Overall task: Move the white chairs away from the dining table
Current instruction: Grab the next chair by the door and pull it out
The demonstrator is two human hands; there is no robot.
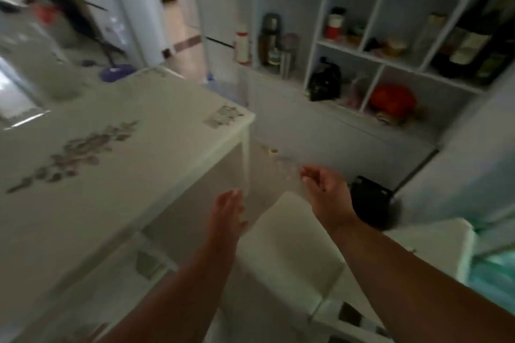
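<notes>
The view is blurred. The white dining table (117, 147) with a grey floral pattern fills the left half. A white chair (295, 253) stands below my hands at the table's near right corner, its seat facing up. Another white chair back (125, 281) shows under the table's front edge. My left hand (225, 211) hovers open above the gap between table and chair, fingers straight. My right hand (323, 189) hangs above the chair, fingers loosely curled, holding nothing. Neither hand touches a chair.
A white shelf unit (362, 58) with bottles, flasks and a red object stands close behind the chair. A black object (370, 200) lies on the floor by it. A purple mop head (117, 72) sits beyond the table. A doorway opens at the back.
</notes>
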